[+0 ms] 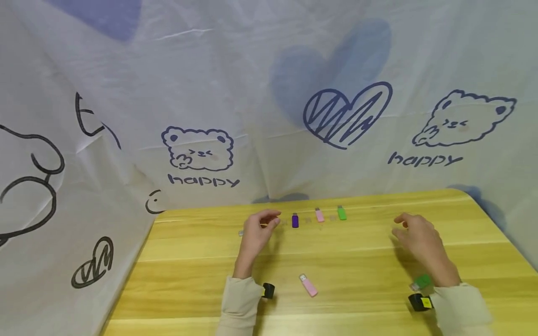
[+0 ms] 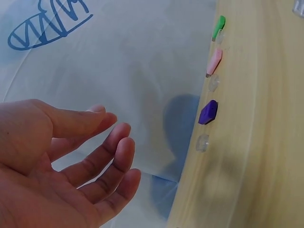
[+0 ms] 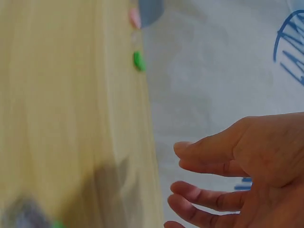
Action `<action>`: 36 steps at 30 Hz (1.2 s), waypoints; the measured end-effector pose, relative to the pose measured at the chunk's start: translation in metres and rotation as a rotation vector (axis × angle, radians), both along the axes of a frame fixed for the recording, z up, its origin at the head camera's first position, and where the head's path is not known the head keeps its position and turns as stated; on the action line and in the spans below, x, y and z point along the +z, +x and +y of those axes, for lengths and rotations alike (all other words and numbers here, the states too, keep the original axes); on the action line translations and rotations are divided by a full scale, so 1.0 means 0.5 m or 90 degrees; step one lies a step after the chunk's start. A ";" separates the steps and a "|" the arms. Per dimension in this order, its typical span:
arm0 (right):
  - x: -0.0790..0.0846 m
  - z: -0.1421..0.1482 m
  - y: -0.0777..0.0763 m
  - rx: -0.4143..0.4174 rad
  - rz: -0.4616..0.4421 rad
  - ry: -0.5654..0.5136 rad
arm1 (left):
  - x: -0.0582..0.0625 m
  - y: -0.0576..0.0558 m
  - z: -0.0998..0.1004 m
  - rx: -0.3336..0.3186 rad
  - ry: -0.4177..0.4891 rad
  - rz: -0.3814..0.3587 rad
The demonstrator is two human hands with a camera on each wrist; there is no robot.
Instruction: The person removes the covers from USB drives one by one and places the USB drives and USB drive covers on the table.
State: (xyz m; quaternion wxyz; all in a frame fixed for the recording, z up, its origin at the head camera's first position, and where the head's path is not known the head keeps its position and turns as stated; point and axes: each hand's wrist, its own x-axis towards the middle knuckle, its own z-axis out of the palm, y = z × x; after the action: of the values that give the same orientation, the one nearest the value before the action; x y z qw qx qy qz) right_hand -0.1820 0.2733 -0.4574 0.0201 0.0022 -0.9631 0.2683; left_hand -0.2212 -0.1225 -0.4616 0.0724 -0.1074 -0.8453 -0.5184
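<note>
My left hand [image 1: 257, 235] hovers over the left back of the table, fingers loosely bent and holding nothing. Just right of it stands a purple USB stick [image 1: 295, 220], then a pink USB stick [image 1: 320, 215] and a green USB stick [image 1: 342, 213], in a row along the back edge. Small clear pieces [image 2: 213, 83] lie between them. Over the right side, my right hand [image 1: 422, 240] hangs with relaxed fingers and nothing in them. Below its wrist lies another green USB stick [image 1: 421, 282], partly covered by the arm. A second pink USB stick [image 1: 308, 285] lies at front centre.
The wooden table [image 1: 357, 261] ends at the back against a white printed cloth [image 1: 260, 93]. A small metallic tip [image 1: 241, 233] shows beside the left hand, mostly hidden by it. Black wrist cameras [image 1: 268, 291] sit at both sleeves.
</note>
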 end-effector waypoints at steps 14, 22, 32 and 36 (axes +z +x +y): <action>-0.028 0.107 0.013 -0.047 -0.121 0.056 | 0.002 0.002 -0.016 0.005 -0.008 -0.001; -0.034 0.119 0.015 -0.033 -0.123 0.052 | 0.000 -0.001 -0.014 -0.019 -0.004 -0.016; -0.023 0.123 0.017 -0.048 -0.134 0.026 | -0.001 0.000 -0.005 -0.036 0.037 -0.043; -0.017 0.106 0.017 -0.049 -0.108 0.013 | 0.000 0.001 -0.001 -0.056 0.083 -0.061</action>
State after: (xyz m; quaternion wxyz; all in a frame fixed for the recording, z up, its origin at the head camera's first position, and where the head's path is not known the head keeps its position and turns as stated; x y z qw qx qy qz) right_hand -0.1734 0.3264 -0.4659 -0.0511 -0.0572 -0.9634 0.2570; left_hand -0.2206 -0.1228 -0.4614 0.0157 -0.1143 -0.8068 -0.5794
